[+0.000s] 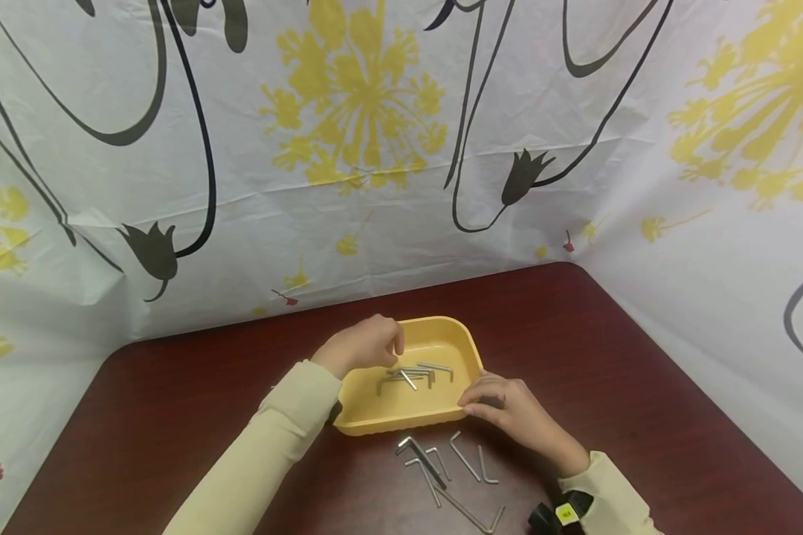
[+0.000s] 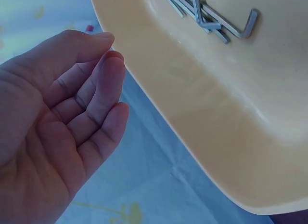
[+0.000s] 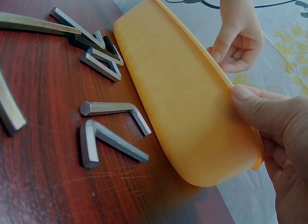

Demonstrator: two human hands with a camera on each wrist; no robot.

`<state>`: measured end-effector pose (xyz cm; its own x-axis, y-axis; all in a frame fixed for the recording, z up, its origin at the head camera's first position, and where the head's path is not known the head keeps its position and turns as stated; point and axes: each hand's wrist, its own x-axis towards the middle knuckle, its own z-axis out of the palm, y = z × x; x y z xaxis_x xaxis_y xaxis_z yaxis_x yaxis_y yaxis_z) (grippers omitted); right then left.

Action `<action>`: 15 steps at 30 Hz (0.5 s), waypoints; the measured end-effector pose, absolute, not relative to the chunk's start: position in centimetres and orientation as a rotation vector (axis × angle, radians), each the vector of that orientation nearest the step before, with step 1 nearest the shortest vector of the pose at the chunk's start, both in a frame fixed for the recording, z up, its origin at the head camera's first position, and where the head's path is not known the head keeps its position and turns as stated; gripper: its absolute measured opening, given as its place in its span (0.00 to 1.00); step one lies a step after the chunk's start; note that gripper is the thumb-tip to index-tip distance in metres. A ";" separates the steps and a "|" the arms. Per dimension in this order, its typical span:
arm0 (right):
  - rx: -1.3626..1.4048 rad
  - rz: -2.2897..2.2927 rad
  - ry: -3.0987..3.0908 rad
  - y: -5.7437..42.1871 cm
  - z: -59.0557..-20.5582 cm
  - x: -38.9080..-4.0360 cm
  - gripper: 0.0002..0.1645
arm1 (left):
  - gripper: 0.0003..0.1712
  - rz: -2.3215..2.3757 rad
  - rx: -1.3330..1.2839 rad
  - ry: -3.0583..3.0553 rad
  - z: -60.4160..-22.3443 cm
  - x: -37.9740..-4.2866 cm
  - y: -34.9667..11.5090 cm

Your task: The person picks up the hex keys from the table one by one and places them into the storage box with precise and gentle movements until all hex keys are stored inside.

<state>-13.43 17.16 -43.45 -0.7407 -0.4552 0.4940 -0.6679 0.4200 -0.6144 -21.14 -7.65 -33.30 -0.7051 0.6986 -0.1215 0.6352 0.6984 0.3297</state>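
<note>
Tray (image 1: 435, 336), yellow, qty 1: on table (image 1: 555, 334), well back fr. near edge.
Hex keys, tray lot (image 1: 423, 371), several, overlapping: on tray floor, mid; exact qty we can't tell.
Hex keys, table lot (image 1: 428, 463), approx. 6, mixed sizes: loose just in front of tray; some crossed, 2 set apart to the R.
L hand (image 1: 368, 345): above tray, over its far L side; nothing held, fingers loosely bent, thumb tip nr. fingertips, gap narrow.
R hand (image 1: 505, 401): pinches tray rim, near R corner, thumb on outer wall.
Step in hand, we judge: moving keys btwn table & tray, one at a time, R steadying; direction we can't tell.
Next move, in our view: calls for L fingertips on a single key, w/o dragging its neighbours; R to keep tray still.
</note>
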 end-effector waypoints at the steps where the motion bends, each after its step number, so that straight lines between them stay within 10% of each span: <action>1: 0.982 1.223 -2.423 17.2 -43.5 -13.4 0.08 | 0.07 0.385 1.077 2.666 -33.3 -20.9 -7.6; 15: 0.985 1.215 -2.403 17.1 -43.8 -13.4 0.08 | 0.07 0.438 1.207 2.673 -33.4 -18.3 -7.4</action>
<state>-13.45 17.14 -43.79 -0.7309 -0.4506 0.5125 -0.6799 0.4158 -0.6040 -18.27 -7.42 -33.39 -0.6559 0.7538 -0.0385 0.7020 0.6280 0.3358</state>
